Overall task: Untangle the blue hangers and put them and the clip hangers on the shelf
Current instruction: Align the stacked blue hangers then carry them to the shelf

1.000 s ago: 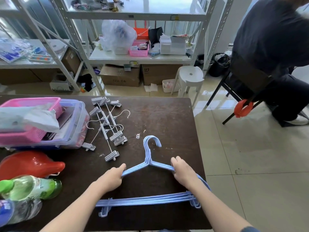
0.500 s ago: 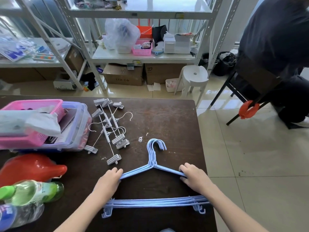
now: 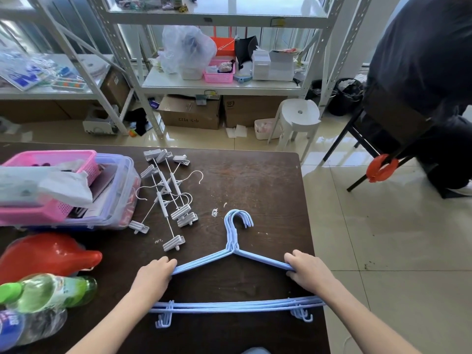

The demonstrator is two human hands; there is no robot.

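Two hands [image 3: 153, 275]; three blue hangers [image 3: 231, 241]; two bottles [image 3: 48, 292].

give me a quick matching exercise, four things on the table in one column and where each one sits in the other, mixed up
Things:
1. blue hangers
2. clip hangers
3. pink basket
4. green-capped bottle

Places:
A. inside the clear bin at the left
B. near left corner, on its side
C. held at both shoulders by the left hand and right hand
D. loose pile mid-table, beside the bin

Pairs: 1-C, 2-D, 3-A, 4-B
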